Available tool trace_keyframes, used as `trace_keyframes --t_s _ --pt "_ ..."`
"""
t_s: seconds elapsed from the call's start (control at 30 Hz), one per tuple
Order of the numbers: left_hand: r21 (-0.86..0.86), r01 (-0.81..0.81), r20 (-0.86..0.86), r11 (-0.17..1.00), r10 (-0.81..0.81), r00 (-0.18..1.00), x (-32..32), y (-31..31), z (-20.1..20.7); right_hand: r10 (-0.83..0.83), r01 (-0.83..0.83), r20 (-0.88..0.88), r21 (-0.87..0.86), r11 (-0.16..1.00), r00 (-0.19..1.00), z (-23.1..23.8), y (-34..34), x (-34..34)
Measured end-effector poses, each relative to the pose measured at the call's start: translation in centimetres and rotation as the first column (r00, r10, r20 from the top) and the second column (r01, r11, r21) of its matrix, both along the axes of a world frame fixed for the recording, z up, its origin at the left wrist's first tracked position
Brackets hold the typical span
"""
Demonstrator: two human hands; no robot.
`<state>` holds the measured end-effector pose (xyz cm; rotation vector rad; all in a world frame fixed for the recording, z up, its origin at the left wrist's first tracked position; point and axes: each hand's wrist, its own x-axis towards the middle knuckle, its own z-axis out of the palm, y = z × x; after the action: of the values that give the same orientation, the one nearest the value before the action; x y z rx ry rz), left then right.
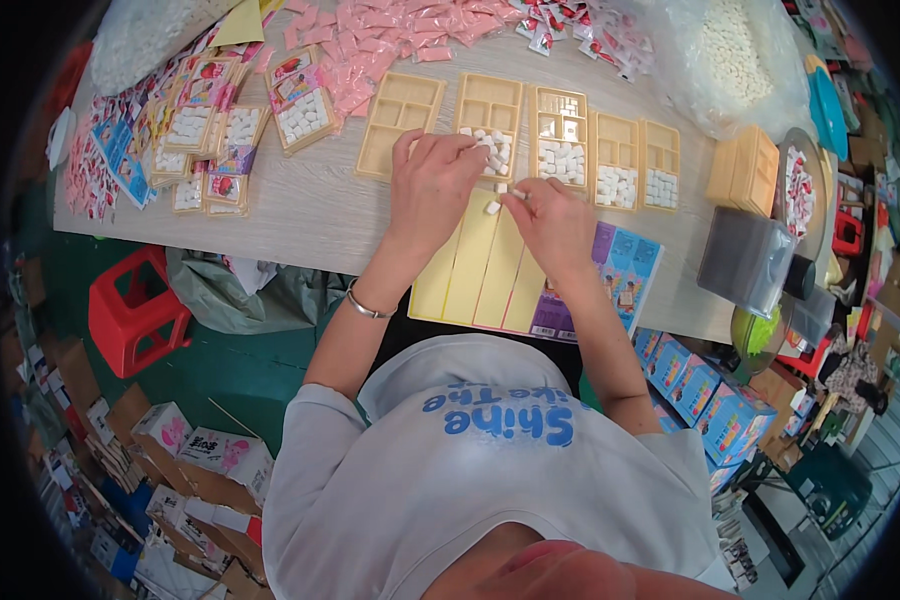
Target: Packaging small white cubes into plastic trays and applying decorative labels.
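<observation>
My left hand (432, 188) reaches from the left over a pale yellow compartment tray (490, 92). Its bent fingers are closed at the small white marshmallow-like pieces (499, 146) heaped in the tray's near compartment. Just below that tray, the fingers of my right hand (558, 228) pinch together at a small white piece (518, 193). Loose white pieces (493, 208) lie between the hands, at the top of a yellow card sheet (467, 270). To the left stands a tray without pieces (378, 125). Right of the hands, three trays (562, 105) hold white pieces in their near compartments.
Filled packs (245, 128) are stacked at the left. Pink packets (370, 45) and small red-white sachets (595, 35) cover the far side. A bag of white pieces (738, 65), stacked trays (742, 170) and a clear container (745, 258) stand right. A red stool (135, 310) is lower left.
</observation>
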<state>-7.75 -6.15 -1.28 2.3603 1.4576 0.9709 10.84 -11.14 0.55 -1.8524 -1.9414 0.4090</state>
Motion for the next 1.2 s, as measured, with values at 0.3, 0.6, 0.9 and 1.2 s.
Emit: trace_keyframes --t_s 0.3,0.6,0.9,1.2 --pt "-0.142 0.126 -0.243 0.982 -0.157 0.957 0.0 -1.9 0.3 -0.225 -0.03 -0.898 -0.255 0.967 0.379 -0.3 0.5 3.5" --pt "-0.159 0.133 -0.214 0.978 -0.166 0.963 -0.3 -0.3 0.9 -0.129 0.063 -0.581 -0.133 0.989 0.804 -1.4 0.3 1.0" --pt "-0.19 0.217 -0.368 0.957 -0.275 0.888 -0.2 0.6 -0.1 -0.093 0.095 -0.023 0.068 0.993 0.995 -1.2 0.6 -1.7" --pt "-0.217 0.282 -0.338 0.935 -0.343 0.876 -0.4 0.3 -0.2 -0.343 -0.123 -0.934 -0.33 0.936 -0.1 -0.7 0.3 4.2"
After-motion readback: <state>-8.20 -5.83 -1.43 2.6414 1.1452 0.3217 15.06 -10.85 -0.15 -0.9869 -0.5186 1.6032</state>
